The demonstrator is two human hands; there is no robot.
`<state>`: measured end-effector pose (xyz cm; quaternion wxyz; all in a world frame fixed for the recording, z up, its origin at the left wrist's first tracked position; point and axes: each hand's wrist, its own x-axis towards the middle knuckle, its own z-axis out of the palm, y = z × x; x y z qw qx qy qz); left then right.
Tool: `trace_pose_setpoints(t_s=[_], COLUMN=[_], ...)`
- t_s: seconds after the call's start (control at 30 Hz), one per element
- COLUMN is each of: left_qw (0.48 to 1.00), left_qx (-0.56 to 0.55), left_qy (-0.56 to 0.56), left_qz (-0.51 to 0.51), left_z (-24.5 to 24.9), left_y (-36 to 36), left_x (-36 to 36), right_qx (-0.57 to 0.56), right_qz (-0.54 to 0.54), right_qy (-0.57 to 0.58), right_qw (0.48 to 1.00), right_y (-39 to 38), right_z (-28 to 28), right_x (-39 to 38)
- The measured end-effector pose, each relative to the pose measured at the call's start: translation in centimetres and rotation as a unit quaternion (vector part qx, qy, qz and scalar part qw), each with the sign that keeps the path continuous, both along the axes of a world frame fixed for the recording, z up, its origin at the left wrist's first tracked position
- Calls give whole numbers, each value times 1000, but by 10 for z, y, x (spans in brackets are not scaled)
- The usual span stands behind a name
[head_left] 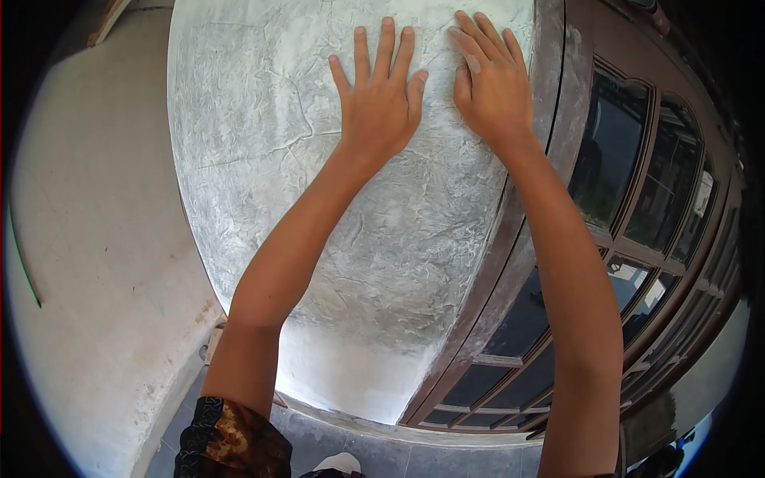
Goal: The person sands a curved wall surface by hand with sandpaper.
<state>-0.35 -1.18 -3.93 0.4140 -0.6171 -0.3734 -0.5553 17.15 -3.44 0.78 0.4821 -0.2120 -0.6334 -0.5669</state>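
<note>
My left hand [380,102] lies against a mottled grey-and-white plastered wall [319,191], its fingers spread and pointing up. Just to its right, my right hand [496,89] rests near the wall's top right edge, fingers stretched up and slightly bent, thumb apart. Pale dust or plaster marks the fingers of the right hand. Neither hand holds anything. Ridges and creases run over the wall's textured coat, and its lower part is smoother and whiter.
A brown wooden frame [550,72] borders the wall on the right, beside a window with glass panes [613,147]. Left stands a plain beige wall [103,183] with a thin green strip [24,263]. Grey floor tiles [382,456] and a light shoe tip [341,463] show below.
</note>
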Motion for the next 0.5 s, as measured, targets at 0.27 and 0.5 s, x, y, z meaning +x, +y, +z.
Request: trace_pose_setpoints(t_s=[0.27,0.5], left_qw=[996,970], left_qx=[77,50], left_qy=[27,221], left_qz=[-37,-83], left_z=[89,94], left_y=[14,17], left_x=[16,-33], right_qx=[-30,-185], right_qz=[44,104], right_qy=[3,103], right_qw=[999,972], right_y=[-5,-12], right_z=[7,12], right_x=[0,-59])
